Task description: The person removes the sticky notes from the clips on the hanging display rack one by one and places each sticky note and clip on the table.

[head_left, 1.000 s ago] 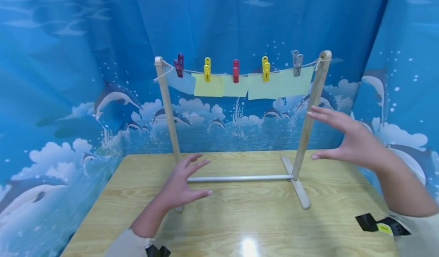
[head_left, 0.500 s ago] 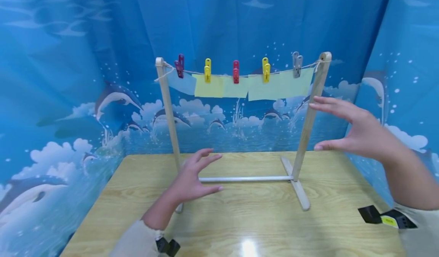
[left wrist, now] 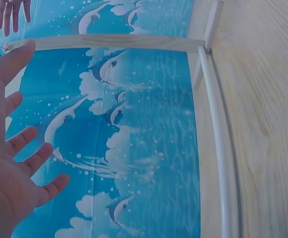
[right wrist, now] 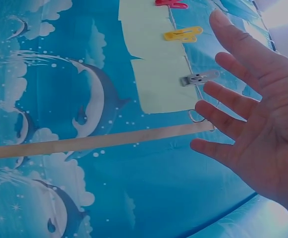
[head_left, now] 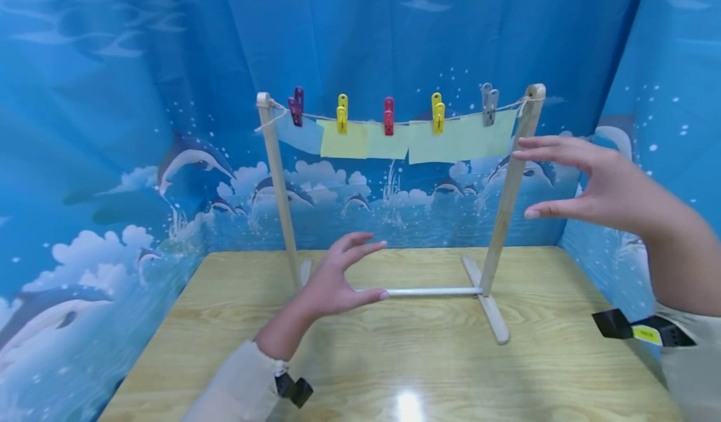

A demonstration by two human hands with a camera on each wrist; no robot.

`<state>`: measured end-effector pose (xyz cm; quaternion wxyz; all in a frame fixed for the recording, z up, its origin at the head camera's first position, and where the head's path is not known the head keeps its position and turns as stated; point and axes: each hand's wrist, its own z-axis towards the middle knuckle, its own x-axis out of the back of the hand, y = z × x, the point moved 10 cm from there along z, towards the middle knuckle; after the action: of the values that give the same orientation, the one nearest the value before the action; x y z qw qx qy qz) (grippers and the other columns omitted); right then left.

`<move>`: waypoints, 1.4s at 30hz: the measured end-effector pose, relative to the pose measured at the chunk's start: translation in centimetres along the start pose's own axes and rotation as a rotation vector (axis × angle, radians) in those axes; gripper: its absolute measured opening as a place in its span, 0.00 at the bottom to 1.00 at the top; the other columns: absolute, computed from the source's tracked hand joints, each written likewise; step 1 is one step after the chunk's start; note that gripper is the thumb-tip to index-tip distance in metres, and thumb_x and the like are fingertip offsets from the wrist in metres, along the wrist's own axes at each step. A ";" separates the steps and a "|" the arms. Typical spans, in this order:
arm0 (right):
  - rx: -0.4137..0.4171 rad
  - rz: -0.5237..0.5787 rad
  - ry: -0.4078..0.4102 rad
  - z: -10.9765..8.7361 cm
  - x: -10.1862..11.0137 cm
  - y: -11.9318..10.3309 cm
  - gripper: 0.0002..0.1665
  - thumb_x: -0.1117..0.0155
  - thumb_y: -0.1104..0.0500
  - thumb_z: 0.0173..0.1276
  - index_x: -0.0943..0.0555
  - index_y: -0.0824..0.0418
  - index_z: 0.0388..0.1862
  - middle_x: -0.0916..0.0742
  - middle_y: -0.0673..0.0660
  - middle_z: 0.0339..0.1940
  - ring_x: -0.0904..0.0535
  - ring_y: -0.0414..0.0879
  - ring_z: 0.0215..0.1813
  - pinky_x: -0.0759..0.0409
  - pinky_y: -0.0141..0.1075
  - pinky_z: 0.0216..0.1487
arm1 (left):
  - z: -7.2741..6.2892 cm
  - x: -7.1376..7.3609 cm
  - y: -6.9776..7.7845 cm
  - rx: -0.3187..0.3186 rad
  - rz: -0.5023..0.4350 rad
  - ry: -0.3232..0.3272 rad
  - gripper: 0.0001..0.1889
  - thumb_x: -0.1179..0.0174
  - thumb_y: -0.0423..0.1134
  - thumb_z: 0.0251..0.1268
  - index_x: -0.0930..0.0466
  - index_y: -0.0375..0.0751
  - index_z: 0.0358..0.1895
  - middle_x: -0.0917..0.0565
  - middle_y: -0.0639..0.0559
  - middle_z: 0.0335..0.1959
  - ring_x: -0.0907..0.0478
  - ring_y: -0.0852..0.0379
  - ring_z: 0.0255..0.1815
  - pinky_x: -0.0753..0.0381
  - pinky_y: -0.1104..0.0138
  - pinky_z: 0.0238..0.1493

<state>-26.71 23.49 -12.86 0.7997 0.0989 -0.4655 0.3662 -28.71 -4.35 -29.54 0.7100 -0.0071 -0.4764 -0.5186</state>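
My left hand [head_left: 340, 281] hovers in front of the drying stand's white lower bar [head_left: 428, 292], fingers spread and holding nothing. My right hand [head_left: 616, 187] is raised beside the right wooden post [head_left: 512, 190], its fingertips overlapping the post in the head view; I cannot tell whether they touch. It holds nothing. A string [head_left: 363, 121] runs between the post tops. Several clothespins sit on it: a dark red clothespin [head_left: 296, 107], a red clothespin [head_left: 388, 116], a grey clothespin [right wrist: 198, 78] and two yellow ones. Pale yellow-green paper sheets [head_left: 436, 146] and a bluish sheet [head_left: 298, 135] hang below them.
The stand's left post [head_left: 280, 190] and right foot [head_left: 492, 312] rest on a wood-grain table [head_left: 428, 372]. Behind and at the sides hangs a blue curtain [head_left: 394, 27] printed with dolphins and clouds. Black straps sit at both sleeves.
My left hand has moved to the right and slightly up, across the lower bar. My right hand has risen along the right post. The clothespins and sheets have stayed in place.
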 end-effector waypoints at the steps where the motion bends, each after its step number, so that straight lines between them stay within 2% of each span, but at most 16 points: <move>1: 0.004 0.000 -0.002 0.1 0.1 0.0 0.50 0.16 0.64 0.41 0.25 0.52 0.68 0.26 0.56 0.69 0.43 0.25 0.69 0.24 0.24 0.55 | 0.2 -0.1 0.2 -0.001 -0.006 0.001 0.39 0.25 0.53 0.49 0.29 0.57 0.69 0.33 0.46 0.69 0.36 0.47 0.68 0.26 0.45 0.59; 3: 0.011 -0.024 0.000 0.4 0.5 -0.1 0.50 0.16 0.64 0.42 0.25 0.53 0.67 0.25 0.56 0.68 0.42 0.23 0.67 0.33 0.11 0.46 | 0.8 -0.2 0.5 -0.005 -0.018 0.001 0.39 0.25 0.53 0.50 0.28 0.56 0.68 0.32 0.46 0.69 0.36 0.47 0.68 0.28 0.44 0.60; 5: 0.011 -0.028 0.008 0.7 0.9 -0.1 0.48 0.16 0.64 0.42 0.24 0.54 0.66 0.24 0.57 0.67 0.40 0.22 0.65 0.33 0.10 0.44 | 1.5 -0.3 0.8 -0.009 -0.030 0.005 0.38 0.25 0.52 0.50 0.28 0.55 0.68 0.32 0.48 0.68 0.36 0.48 0.68 0.28 0.44 0.61; 11: -0.014 -0.033 0.048 1.6 2.0 0.2 0.41 0.18 0.65 0.47 0.21 0.54 0.63 0.20 0.56 0.61 0.36 0.24 0.62 0.33 0.10 0.45 | 3.5 -0.3 1.5 -0.028 -0.038 0.028 0.36 0.25 0.50 0.50 0.26 0.54 0.66 0.31 0.50 0.68 0.36 0.51 0.68 0.29 0.45 0.62; 15: -0.039 -0.037 0.056 2.3 2.6 0.5 0.37 0.20 0.64 0.50 0.20 0.53 0.62 0.20 0.55 0.61 0.35 0.28 0.63 0.33 0.10 0.44 | 4.5 -0.7 1.7 -0.011 -0.075 0.019 0.35 0.25 0.50 0.51 0.26 0.55 0.66 0.32 0.51 0.68 0.37 0.52 0.68 0.29 0.46 0.62; 19: -0.071 -0.041 0.059 2.9 3.1 0.7 0.35 0.21 0.63 0.52 0.20 0.54 0.62 0.21 0.55 0.61 0.33 0.34 0.59 0.31 0.11 0.42 | 5.3 -1.1 1.8 0.005 -0.122 0.019 0.35 0.25 0.49 0.52 0.25 0.55 0.66 0.31 0.53 0.67 0.37 0.54 0.68 0.29 0.47 0.62; 28: -0.040 -0.066 0.068 4.6 4.2 -0.1 0.32 0.23 0.64 0.55 0.19 0.57 0.60 0.19 0.57 0.59 0.33 0.32 0.54 0.30 0.12 0.41 | 6.8 -2.4 2.1 0.026 -0.206 0.000 0.32 0.26 0.48 0.53 0.24 0.57 0.65 0.30 0.54 0.66 0.36 0.57 0.67 0.27 0.49 0.62; 35: -0.097 -0.046 0.070 5.7 4.9 0.4 0.31 0.24 0.61 0.57 0.20 0.54 0.61 0.19 0.53 0.57 0.28 0.32 0.48 0.26 0.14 0.37 | 7.7 -3.9 2.1 0.084 -0.253 -0.050 0.33 0.27 0.51 0.54 0.25 0.60 0.66 0.31 0.55 0.67 0.36 0.58 0.67 0.26 0.50 0.60; 42: -0.108 -0.014 0.046 6.8 5.2 0.5 0.31 0.24 0.60 0.57 0.20 0.54 0.61 0.20 0.54 0.59 0.27 0.38 0.49 0.26 0.14 0.38 | 8.9 -4.5 2.2 0.142 -0.339 -0.058 0.31 0.28 0.51 0.55 0.25 0.61 0.65 0.31 0.57 0.67 0.36 0.59 0.67 0.29 0.51 0.64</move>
<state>-30.06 23.04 -5.02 0.8168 0.0503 -0.4655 0.3372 -33.06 4.44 -26.65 0.5970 0.1084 -0.5264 -0.5956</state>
